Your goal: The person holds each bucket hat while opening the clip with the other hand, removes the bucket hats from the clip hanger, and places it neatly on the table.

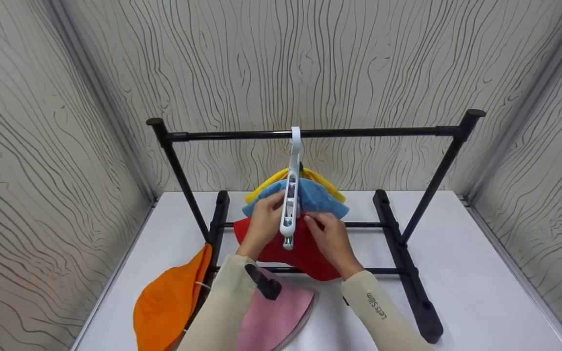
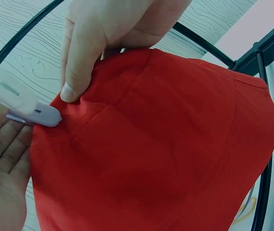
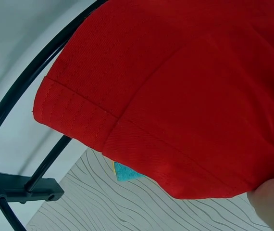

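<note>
A white hanger hangs from the black rail, its long arm sloping down toward me. My left hand holds it by a clip, thumb against the clip and fingers behind. That clip lies at the edge of a red bucket hat. On the other side of the hanger, my right hand pinches the hat's edge, its thumb on the front face in the left wrist view. Red cloth fills most of the right wrist view. Behind it hang a blue hat and a yellow hat.
The black rack stands on a white table, with side feet and low crossbars. An orange hat with white strings lies by the left foot. A pink hat lies in front. Patterned walls enclose the table.
</note>
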`<state>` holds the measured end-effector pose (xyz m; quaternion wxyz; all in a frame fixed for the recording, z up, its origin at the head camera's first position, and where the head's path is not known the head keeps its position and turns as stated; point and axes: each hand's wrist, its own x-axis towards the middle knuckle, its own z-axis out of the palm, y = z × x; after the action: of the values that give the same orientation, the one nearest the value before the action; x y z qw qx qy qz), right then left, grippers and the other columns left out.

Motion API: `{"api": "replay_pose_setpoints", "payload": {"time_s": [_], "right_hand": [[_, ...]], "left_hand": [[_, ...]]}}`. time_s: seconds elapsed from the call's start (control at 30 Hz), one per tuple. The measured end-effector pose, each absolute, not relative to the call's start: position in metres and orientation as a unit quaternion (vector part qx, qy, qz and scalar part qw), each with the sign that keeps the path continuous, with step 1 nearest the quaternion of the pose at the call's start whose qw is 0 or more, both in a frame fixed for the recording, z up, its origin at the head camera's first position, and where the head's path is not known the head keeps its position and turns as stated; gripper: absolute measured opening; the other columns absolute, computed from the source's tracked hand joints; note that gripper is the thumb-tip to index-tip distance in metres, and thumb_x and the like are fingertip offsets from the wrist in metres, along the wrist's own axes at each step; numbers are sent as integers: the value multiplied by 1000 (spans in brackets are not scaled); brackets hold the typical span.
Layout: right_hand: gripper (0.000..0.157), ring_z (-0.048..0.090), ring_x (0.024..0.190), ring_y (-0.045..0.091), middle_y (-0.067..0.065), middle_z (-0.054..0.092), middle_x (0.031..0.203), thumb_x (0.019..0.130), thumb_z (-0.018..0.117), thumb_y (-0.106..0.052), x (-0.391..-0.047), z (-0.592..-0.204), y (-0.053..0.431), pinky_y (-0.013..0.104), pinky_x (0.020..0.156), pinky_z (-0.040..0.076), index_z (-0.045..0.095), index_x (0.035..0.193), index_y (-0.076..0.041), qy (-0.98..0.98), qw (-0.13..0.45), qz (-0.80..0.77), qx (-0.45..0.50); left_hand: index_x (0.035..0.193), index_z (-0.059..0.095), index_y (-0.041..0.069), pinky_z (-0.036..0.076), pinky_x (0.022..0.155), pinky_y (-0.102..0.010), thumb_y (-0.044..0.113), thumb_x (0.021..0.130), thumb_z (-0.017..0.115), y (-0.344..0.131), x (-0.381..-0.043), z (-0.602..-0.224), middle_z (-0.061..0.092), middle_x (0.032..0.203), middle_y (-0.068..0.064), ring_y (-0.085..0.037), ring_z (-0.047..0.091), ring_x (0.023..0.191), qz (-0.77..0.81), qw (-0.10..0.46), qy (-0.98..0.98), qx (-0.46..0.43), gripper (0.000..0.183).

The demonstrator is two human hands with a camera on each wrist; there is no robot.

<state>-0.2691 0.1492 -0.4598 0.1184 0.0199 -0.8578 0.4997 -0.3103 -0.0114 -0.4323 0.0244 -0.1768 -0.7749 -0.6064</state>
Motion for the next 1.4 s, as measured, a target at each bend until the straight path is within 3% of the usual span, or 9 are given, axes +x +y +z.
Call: {"api": "replay_pose_setpoints", "payload": {"time_s": [0.33, 0.6, 0.83, 1.03, 1.23, 1.4], "right_hand": [[25, 57, 103, 20, 4, 66, 110, 97, 57, -26, -269, -464, 151, 41, 94, 52, 68, 117, -14, -863, 121, 491, 14], [25, 58, 103, 20, 3, 67, 110, 98, 55, -27, -266, -468, 153, 41, 94, 53, 68, 116, -14, -866, 115, 486, 13], [23, 59, 100, 20, 3, 68, 107, 98, 55, -24, -263, -471, 156, 41, 93, 53, 68, 113, -12, -861, 115, 495, 12], [23, 58, 100, 20, 4, 67, 108, 98, 55, -22, -261, -475, 161, 41, 93, 52, 68, 113, -11, -859, 114, 499, 13], [23, 58, 98, 19, 4, 68, 105, 97, 56, -20, -261, -479, 166, 38, 91, 53, 69, 113, -10, -863, 128, 489, 19], [24, 57, 96, 18, 4, 67, 104, 98, 55, -21, -259, -481, 169, 36, 89, 53, 68, 115, -9, -865, 118, 487, 11]], "left_hand": [[131, 60, 13, 55, 85, -29, 24, 95, 61, -11, -309, -431, 69, 98, -8, -16, 64, 85, -641, 8, -750, -163, 38], [130, 61, 12, 53, 91, -31, 20, 93, 63, -12, -309, -432, 68, 108, -6, -16, 61, 94, -642, 8, -750, -159, 38], [121, 64, 7, 52, 79, -26, 17, 95, 60, -11, -311, -432, 66, 96, -4, -15, 60, 87, -642, -5, -750, -158, 28], [118, 63, 5, 50, 78, -25, 14, 95, 59, -11, -309, -433, 63, 93, -5, -15, 57, 85, -642, -1, -747, -176, 25], [133, 57, 17, 52, 89, -29, 17, 93, 64, -13, -305, -433, 66, 106, -4, -15, 58, 95, -627, 4, -758, -177, 41], [135, 54, 13, 49, 100, -35, 17, 93, 63, -14, -304, -433, 64, 121, -9, -18, 60, 108, -620, 12, -762, -187, 43]]}}
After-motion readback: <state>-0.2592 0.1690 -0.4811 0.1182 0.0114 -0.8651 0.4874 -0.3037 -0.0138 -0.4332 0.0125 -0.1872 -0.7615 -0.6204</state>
